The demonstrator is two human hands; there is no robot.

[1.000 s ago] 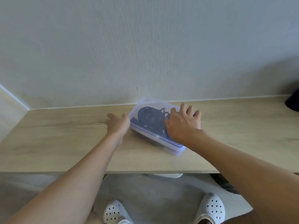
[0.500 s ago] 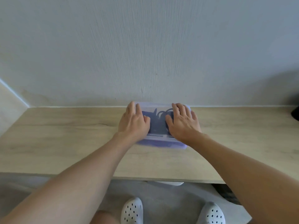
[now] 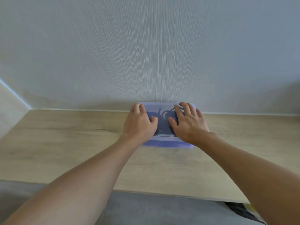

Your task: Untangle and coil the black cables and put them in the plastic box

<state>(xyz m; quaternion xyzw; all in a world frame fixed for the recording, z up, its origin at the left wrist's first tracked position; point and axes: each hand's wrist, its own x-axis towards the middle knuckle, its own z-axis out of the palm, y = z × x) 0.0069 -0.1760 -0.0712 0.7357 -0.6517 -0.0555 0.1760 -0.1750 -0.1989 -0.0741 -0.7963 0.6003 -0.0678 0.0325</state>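
A pale, finely ribbed wall (image 3: 146, 46) fills the upper half of the view and meets a light wood-grain bench (image 3: 65, 143) along a thin white strip. Below the bench's near edge lies a grey floor (image 3: 146, 208), with a dark object (image 3: 238, 210) partly in view at the lower right; what it is cannot be told.

Two bare forearms reach from the bottom corners toward the middle of the bench. There the plastic box (image 3: 164, 142), translucent with a bluish tint, sits flat on the bench with its far side close against the wall. Its lid (image 3: 162, 106) is on top of it, with a pale strip running along the near edge.

The left hand (image 3: 139, 125) lies palm down on the left part of the lid, and the right hand (image 3: 190, 125) lies palm down on the right part. Neither hand grips anything: the left fingers (image 3: 137, 108) stretch to the far left corner of the lid, and the right fingers (image 3: 186, 108) are spread flat toward the far right corner. Both thumbs point inward across the lid, near each other but apart.

The black cables (image 3: 164, 120) are inside the box, seen through the lid as dark loops between the two hands
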